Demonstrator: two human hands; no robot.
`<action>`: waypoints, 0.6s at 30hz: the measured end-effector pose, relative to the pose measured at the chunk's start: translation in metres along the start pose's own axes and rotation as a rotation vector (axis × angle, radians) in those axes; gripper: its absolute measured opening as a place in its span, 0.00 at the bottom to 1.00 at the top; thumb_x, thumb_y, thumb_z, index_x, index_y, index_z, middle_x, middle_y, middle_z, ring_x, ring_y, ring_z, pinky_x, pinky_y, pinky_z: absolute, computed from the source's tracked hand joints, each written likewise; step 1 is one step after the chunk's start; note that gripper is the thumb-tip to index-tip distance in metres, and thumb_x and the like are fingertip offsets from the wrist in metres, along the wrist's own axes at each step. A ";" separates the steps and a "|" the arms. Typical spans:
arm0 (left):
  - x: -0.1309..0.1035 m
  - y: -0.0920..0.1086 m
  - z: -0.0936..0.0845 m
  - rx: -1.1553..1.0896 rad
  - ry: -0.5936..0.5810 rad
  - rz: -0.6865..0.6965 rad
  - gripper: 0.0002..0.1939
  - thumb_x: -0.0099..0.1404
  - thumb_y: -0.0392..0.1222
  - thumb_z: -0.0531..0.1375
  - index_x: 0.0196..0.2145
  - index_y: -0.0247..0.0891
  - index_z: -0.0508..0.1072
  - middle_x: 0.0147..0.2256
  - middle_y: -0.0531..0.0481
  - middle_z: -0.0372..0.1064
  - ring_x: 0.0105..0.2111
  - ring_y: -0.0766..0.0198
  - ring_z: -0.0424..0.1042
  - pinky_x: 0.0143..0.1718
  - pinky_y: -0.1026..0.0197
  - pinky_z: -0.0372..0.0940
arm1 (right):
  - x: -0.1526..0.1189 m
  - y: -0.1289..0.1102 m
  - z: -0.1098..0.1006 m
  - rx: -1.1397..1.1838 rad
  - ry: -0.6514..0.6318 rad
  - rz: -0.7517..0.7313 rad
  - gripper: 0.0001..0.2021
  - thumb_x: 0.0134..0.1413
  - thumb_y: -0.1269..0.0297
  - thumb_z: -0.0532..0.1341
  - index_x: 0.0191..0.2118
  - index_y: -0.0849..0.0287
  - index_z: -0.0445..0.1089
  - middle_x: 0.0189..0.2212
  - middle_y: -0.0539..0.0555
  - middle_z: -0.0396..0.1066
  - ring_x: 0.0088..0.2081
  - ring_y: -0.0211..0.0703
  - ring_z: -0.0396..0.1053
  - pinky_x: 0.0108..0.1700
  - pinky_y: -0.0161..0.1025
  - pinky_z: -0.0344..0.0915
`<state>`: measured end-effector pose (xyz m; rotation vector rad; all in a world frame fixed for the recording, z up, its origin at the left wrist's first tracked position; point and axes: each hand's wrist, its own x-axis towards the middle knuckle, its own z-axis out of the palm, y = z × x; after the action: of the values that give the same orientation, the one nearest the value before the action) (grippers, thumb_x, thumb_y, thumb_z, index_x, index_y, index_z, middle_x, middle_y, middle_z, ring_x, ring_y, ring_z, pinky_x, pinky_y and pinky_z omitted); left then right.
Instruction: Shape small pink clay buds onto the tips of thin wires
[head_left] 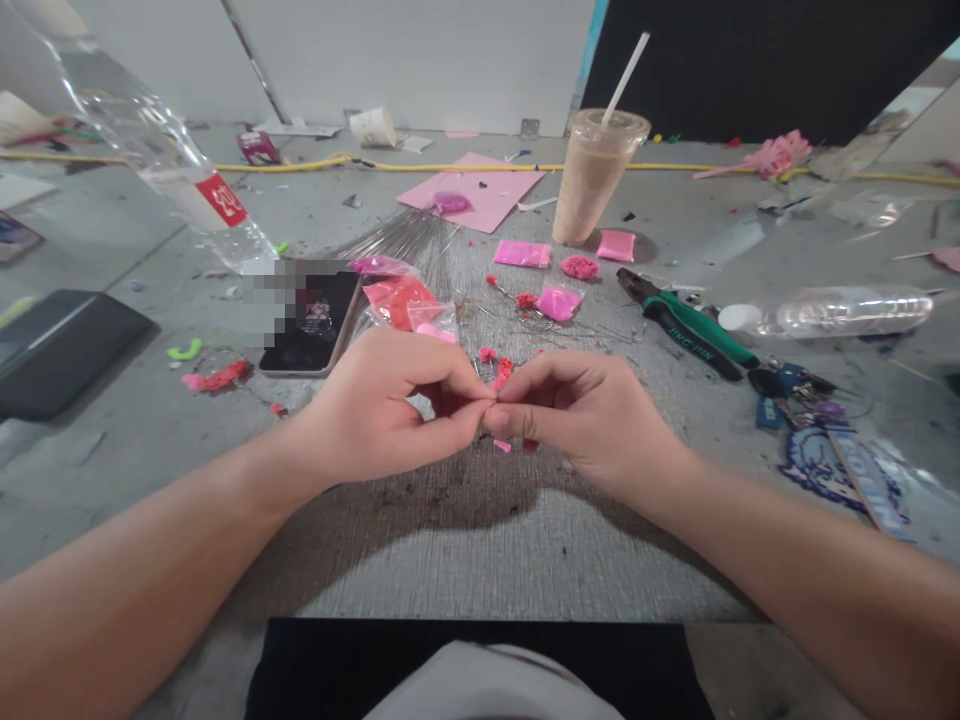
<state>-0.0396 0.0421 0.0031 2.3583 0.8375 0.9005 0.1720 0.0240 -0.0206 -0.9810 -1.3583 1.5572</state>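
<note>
My left hand [401,405] and my right hand [592,415] meet above the grey table, thumbs and forefingers pinched together tip to tip. Whatever lies between the fingertips is too small and covered to make out. Just behind the fingers shows a cluster of small red and pink clay-like bits [504,370]. A pink strip [502,446] peeks out below my right thumb; whether it is held or lying there I cannot tell. Beyond my left hand lie a red clay packet [401,300] and a phone [311,325]. Thin wires [592,325] are scattered beyond my right hand.
A tilted clear bottle [180,190] rises at left near a black case [67,350]. An iced drink cup [600,175] stands at the back. Green-handled pliers [686,325], a lying bottle [847,311] and keychains [795,400] are at right. A yellow cable [450,167] crosses behind.
</note>
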 end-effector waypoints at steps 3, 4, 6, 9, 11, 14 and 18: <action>0.001 -0.002 0.001 0.012 0.077 0.099 0.04 0.65 0.36 0.65 0.31 0.41 0.76 0.25 0.51 0.77 0.23 0.67 0.71 0.24 0.62 0.63 | 0.002 0.002 -0.003 0.139 -0.085 0.078 0.15 0.45 0.58 0.80 0.29 0.59 0.76 0.21 0.48 0.75 0.24 0.35 0.70 0.25 0.31 0.66; 0.001 -0.002 0.002 0.010 0.099 0.109 0.04 0.65 0.35 0.66 0.32 0.40 0.76 0.25 0.52 0.76 0.22 0.68 0.70 0.23 0.63 0.62 | 0.003 0.003 -0.004 0.188 -0.128 0.073 0.14 0.46 0.58 0.79 0.29 0.59 0.76 0.22 0.48 0.75 0.24 0.34 0.71 0.25 0.31 0.66; 0.002 -0.003 0.003 0.013 0.109 0.112 0.02 0.65 0.34 0.66 0.34 0.39 0.77 0.24 0.53 0.75 0.22 0.69 0.69 0.23 0.64 0.60 | 0.003 0.005 -0.006 0.259 -0.219 0.034 0.13 0.49 0.58 0.78 0.29 0.58 0.76 0.22 0.48 0.75 0.24 0.34 0.71 0.24 0.30 0.66; 0.001 -0.003 0.004 0.054 0.013 0.136 0.03 0.65 0.33 0.65 0.37 0.37 0.75 0.25 0.55 0.71 0.23 0.70 0.68 0.25 0.65 0.60 | 0.003 0.007 -0.007 0.303 -0.272 -0.048 0.12 0.52 0.58 0.77 0.29 0.58 0.76 0.23 0.47 0.74 0.23 0.33 0.70 0.25 0.31 0.67; 0.000 -0.003 0.004 0.126 -0.094 0.145 0.04 0.64 0.33 0.64 0.37 0.37 0.74 0.25 0.56 0.69 0.24 0.69 0.67 0.27 0.64 0.60 | 0.004 0.008 -0.006 0.326 -0.222 -0.095 0.13 0.53 0.58 0.76 0.28 0.58 0.75 0.21 0.46 0.72 0.22 0.32 0.68 0.24 0.31 0.66; -0.003 -0.005 0.007 0.229 -0.181 0.143 0.03 0.65 0.36 0.63 0.38 0.36 0.74 0.29 0.53 0.70 0.28 0.65 0.70 0.29 0.63 0.61 | 0.005 0.008 -0.005 0.346 -0.093 -0.149 0.18 0.53 0.56 0.76 0.24 0.58 0.70 0.18 0.44 0.66 0.19 0.30 0.63 0.20 0.29 0.59; -0.007 -0.012 0.015 0.321 -0.272 0.161 0.09 0.71 0.43 0.60 0.42 0.36 0.78 0.36 0.47 0.74 0.34 0.60 0.75 0.34 0.59 0.66 | 0.008 0.008 -0.005 0.330 0.034 -0.206 0.23 0.52 0.53 0.76 0.21 0.58 0.65 0.16 0.43 0.63 0.18 0.29 0.59 0.20 0.30 0.54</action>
<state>-0.0377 0.0422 -0.0175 2.7798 0.7331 0.5133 0.1729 0.0322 -0.0290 -0.6414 -1.0959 1.5375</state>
